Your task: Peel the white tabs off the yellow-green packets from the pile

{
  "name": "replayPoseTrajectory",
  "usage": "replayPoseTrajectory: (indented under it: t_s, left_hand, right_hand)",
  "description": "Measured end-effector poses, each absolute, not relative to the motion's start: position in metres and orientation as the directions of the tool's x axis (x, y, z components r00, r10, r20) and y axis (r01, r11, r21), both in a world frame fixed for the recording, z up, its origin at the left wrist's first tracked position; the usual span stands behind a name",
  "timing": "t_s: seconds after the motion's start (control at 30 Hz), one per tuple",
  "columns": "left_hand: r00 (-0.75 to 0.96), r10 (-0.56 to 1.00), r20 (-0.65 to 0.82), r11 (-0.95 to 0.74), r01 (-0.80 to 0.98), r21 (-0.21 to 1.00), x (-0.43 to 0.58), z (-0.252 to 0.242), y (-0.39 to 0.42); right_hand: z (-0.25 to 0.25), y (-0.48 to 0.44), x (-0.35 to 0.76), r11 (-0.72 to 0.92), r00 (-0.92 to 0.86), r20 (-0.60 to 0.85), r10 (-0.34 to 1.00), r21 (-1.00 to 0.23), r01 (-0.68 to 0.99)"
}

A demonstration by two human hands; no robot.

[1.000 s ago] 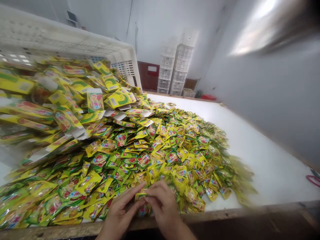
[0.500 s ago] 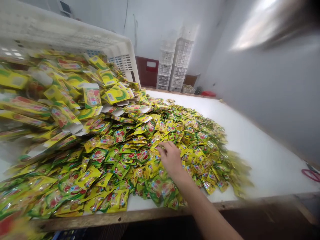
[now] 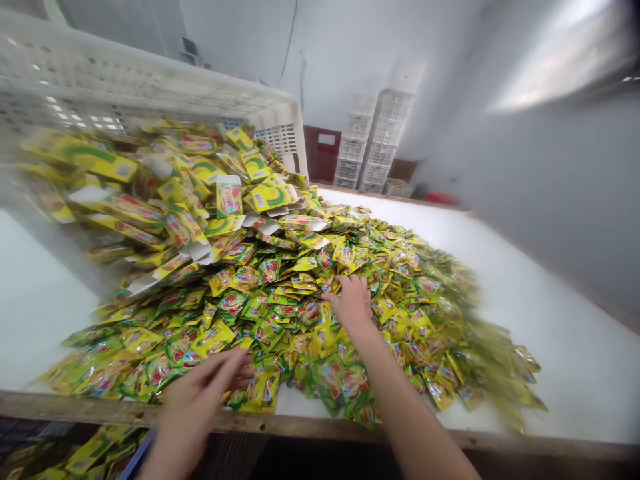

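Note:
A wide heap of small yellow-and-green sachets with fruit pictures covers the table. My right hand rests on the middle of this heap. Its thumb and fingers are apart and touch the sachets, and I see nothing held. Over the front left part of the heap, near the table edge, my left hand is blurred by motion. Its fingers stretch to the right, with no object visible in them. Yellow cardboard boxes, some with open white flaps, spill out of a tipped white plastic crate onto the sachets.
The white table has a wooden front edge. Below it at the left, more yellow boxes lie in a container with a blue rim. Stacked white crates and a dark red panel stand by the far wall.
My left hand has come into view from the lower left. My right hand's fingers have spread over the sachets. The camera view has shifted, so the scene sits further right.

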State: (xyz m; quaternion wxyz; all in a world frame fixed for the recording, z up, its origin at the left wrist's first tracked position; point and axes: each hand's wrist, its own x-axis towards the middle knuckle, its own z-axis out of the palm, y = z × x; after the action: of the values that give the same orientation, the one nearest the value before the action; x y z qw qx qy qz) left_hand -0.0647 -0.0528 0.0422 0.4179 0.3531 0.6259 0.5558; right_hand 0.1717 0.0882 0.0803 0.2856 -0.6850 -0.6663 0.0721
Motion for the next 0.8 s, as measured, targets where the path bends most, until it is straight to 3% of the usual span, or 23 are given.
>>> replayPoseTrajectory:
  t_s: [0.1, 0.27, 0.47, 0.67, 0.8]
  left_hand:
    - [-0.243, 0.938, -0.247, 0.224, -0.118, 0.967, -0.006, 0.039, 0.001]
    - [-0.345, 0.917, -0.198, 0.170, -0.111, 0.979, 0.034, 0.024, 0.029]
    - [-0.295, 0.938, -0.181, 0.132, -0.177, 0.975, 0.017, 0.016, 0.002]
    - [-0.108, 0.973, -0.203, 0.174, -0.232, 0.957, 0.015, 0.029, -0.012]
    - [-0.143, 0.985, -0.093, 0.079, -0.101, 0.992, 0.017, 0.036, -0.016]
  right_hand:
    - [0.081, 0.094, 0.174, 0.046, 0.131, 0.276, 0.952, -0.551, 0.833]
    - [0.075, 0.095, 0.183, 0.038, 0.190, 0.225, 0.956, -0.734, 0.678]
    - [0.062, 0.057, 0.180, 0.039, 0.105, 0.080, 0.991, -0.938, 0.344]
    - [0.045, 0.031, 0.169, -0.025, -0.026, -0.031, 0.999, -0.978, 0.208]
    - [0.047, 0.024, 0.162, 0.012, -0.023, 0.008, 1.000, -0.981, 0.192]
